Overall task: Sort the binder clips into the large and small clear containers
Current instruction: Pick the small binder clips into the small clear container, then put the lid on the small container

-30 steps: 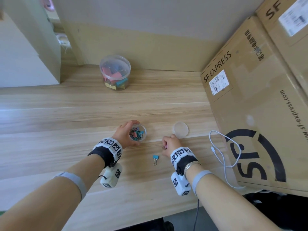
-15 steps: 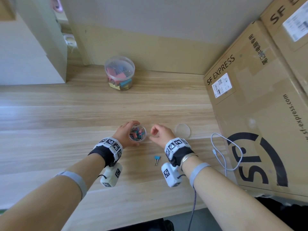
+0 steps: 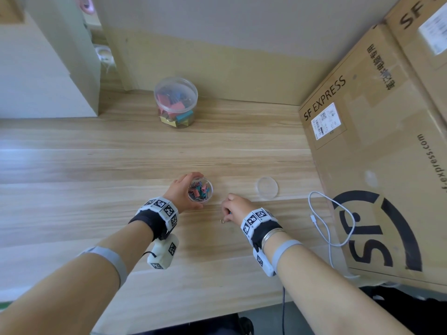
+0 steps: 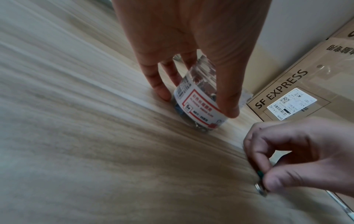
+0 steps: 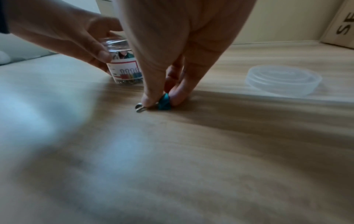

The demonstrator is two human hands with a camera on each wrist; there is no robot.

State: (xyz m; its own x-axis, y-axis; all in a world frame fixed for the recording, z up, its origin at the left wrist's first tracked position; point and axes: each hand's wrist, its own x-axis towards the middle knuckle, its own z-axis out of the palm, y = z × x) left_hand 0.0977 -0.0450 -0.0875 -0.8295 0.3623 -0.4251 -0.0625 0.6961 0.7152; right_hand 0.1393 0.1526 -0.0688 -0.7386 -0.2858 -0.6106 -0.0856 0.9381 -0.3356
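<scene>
On table (image 3: 96, 165), clip (image 5: 164, 101) pinched by right hand (image 3: 235, 207)

Head cam overhead; wrist cams low.

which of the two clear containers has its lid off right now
The small container, held by the left hand, is open; its lid lies on the table beside it. The large container at the back is lidded.

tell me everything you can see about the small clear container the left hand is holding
The small clear container is a round, transparent plastic jar standing upright on the wooden table, lid off. A white label with red border and clip drawings wraps its wall. Small pink, teal and blue binder clips fill it. The left hand grips its sides with thumb and fingers.
</scene>
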